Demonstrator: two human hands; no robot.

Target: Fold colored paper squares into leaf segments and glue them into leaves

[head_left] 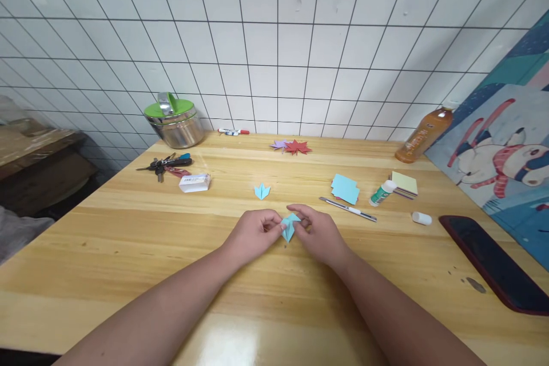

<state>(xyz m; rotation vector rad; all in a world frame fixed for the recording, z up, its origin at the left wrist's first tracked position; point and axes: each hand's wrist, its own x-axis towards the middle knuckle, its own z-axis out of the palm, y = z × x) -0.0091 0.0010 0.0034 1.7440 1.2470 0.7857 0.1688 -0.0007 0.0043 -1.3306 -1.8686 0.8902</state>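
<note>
Between my two hands is a small piece of folded light-blue paper (289,230), pointed at its lower end. My left hand (256,234) pinches its left side between thumb and fingers. On the opposite side, my right hand (318,235) grips the paper's right edge, with some fingertips hidden behind it. A second folded light-blue paper piece (262,191), with pointed tips, lies on the table just beyond my left hand. To the right rests a stack of light-blue paper squares (345,189), and a slim craft knife (347,209) lies in front of it.
A glue stick (382,193), its white cap (421,218), a paper pad (404,184), a phone (493,263) and a bottle (424,136) are on the right. Red paper leaves (298,147) and a marker (234,132) lie by the wall; keys (165,164), a small box (194,183) and a steel pot (178,128) stand left.
</note>
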